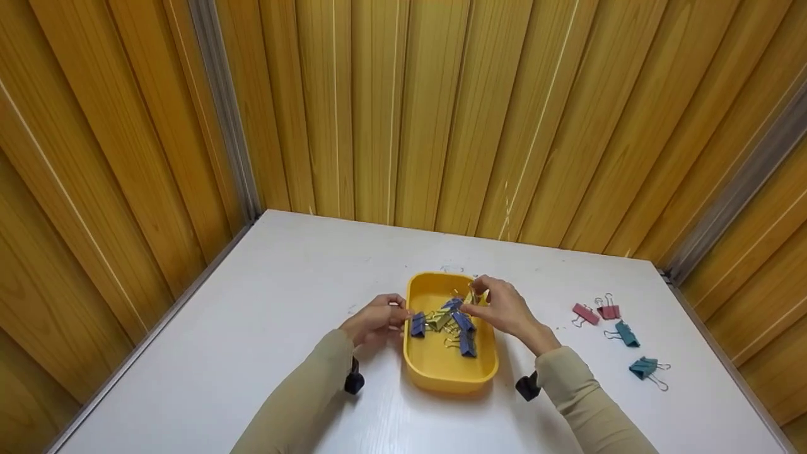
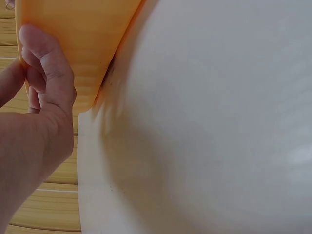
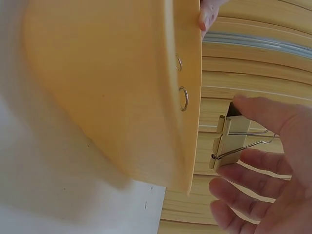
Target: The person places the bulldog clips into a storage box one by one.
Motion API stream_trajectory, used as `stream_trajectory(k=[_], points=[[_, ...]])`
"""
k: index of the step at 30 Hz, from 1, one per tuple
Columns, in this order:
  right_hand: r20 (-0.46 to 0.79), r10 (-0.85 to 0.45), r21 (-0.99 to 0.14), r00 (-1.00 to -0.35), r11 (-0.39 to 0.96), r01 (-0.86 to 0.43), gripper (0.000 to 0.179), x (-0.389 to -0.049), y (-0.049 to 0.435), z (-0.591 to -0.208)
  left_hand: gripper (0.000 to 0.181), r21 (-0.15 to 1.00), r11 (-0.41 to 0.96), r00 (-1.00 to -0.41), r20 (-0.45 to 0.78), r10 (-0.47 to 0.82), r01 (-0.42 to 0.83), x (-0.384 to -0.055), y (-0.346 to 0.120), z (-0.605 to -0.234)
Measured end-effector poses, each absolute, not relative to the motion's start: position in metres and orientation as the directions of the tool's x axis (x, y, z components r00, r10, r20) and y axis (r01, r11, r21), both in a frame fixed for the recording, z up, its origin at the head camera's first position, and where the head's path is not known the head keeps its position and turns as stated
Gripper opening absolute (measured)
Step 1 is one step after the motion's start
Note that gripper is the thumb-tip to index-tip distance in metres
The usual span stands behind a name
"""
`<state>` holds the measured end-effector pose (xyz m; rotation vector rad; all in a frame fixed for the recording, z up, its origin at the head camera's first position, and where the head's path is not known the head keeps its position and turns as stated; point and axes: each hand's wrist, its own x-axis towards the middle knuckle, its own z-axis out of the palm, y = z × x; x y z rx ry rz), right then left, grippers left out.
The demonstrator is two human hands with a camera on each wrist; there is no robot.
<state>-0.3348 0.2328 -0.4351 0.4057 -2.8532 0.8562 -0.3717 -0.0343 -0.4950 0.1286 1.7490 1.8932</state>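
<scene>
A yellow plastic bin [image 1: 449, 383] stands on the white table, with several blue binder clips [image 1: 467, 343] and a pale yellow binder clip [image 1: 439, 320] lying inside. My left hand [image 1: 377, 317] pinches the bin's left wall at the rim; in the left wrist view its curled fingers [image 2: 53, 66] press against the outside. Over the right rim, my right hand [image 1: 507, 309] holds another pale yellow binder clip [image 3: 231, 141] between thumb and fingers. That clip's wire handles point back toward the palm, and its metal body faces the bin.
To the right on the table [image 1: 302, 271] lie two pink binder clips [image 1: 586, 314] and two teal binder clips [image 1: 627, 334], spread apart from the bin. Wood-patterned panels [image 1: 429, 113] enclose the table at the back and sides. Dark wrist cameras [image 1: 354, 382] hang below both wrists.
</scene>
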Motion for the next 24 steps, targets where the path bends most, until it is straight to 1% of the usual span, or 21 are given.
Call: stream_trajectory(k=[7,12,19,24], points=[[0.16,-0.205,-0.558,-0.966,0.788,-0.26,0.048,-0.33,0.228,-0.436,0.013,0.952,0.038,-0.846,-0.287,0.45,-0.302,-0.372,-0.031,-0.494],[0.195,-0.174,-0.583,-0.965,0.771,-0.257,0.048,-0.33,0.241,-0.433,0.016,0.946,0.055,-0.847,-0.313,0.43,-0.321,-0.371,-0.033,-0.495],[0.26,-0.058,-0.562,-0.964,0.802,-0.2,0.048,-0.334,0.291,-0.438,0.016,0.947,0.043,-0.837,-0.303,0.455,-0.32,-0.372,-0.033,-0.496],[0.261,0.029,-0.534,-0.965,0.837,-0.119,0.051,-0.329,0.34,-0.441,0.015,0.942,0.042,-0.837,-0.315,0.447,-0.332,-0.372,-0.033,-0.495]])
